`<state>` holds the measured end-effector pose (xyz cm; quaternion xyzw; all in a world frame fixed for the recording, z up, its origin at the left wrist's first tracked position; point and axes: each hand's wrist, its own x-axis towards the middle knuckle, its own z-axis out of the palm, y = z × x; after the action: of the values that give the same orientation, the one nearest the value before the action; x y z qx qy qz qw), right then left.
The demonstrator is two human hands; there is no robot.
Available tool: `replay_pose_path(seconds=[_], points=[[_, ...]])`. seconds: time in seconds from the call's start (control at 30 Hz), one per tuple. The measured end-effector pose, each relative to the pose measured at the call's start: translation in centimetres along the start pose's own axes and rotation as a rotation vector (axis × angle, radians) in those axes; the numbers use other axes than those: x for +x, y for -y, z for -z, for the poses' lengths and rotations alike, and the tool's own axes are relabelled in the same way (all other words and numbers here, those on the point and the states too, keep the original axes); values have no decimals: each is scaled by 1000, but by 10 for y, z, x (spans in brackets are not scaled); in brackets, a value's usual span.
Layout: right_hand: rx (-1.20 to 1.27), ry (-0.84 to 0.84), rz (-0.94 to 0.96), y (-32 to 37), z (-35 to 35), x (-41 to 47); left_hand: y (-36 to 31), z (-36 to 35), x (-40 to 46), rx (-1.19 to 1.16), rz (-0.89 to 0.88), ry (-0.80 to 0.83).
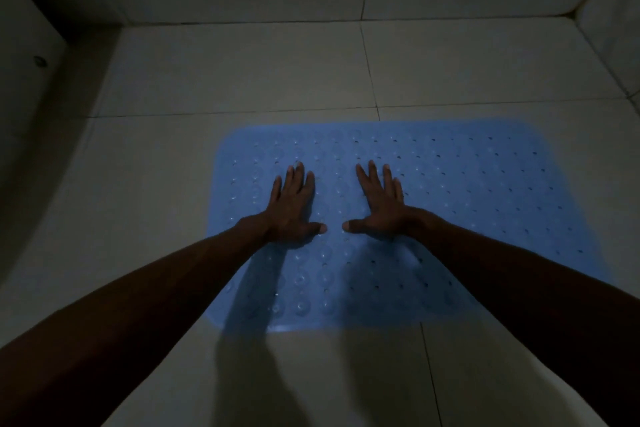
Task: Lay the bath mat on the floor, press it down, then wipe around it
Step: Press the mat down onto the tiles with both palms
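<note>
Head view, dim light. The blue bath mat point(450, 204) lies flat on the tiled floor point(242, 73), filling the centre and right of the frame. I have the left hand point(292, 208) and the right hand point(379, 206) palm-down on its left half, fingers spread and flat, gripping nothing, thumbs pointing toward each other but apart. I judge laying done and step 2 of 3, pressing down, in hand. Next I would need to shift both palms toward the right side and near edge, where I cannot confirm the mat is seated. No cloth for wiping is in view. My forearms and their shadows cover the mat's lower left corner; the far right edge fades into darkness.
</note>
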<state>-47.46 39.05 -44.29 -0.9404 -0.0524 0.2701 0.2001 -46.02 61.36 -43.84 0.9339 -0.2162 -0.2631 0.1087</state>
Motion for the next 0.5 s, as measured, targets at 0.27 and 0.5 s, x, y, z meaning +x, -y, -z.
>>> replay_pose_path(seconds=[0.27,0.5], points=[[19,-176,31,-2,-23,-14,5,-19,-19,-8,28,6],[-38,-201,66,1,-25,-23,-15,-1,-22,24,118,97]])
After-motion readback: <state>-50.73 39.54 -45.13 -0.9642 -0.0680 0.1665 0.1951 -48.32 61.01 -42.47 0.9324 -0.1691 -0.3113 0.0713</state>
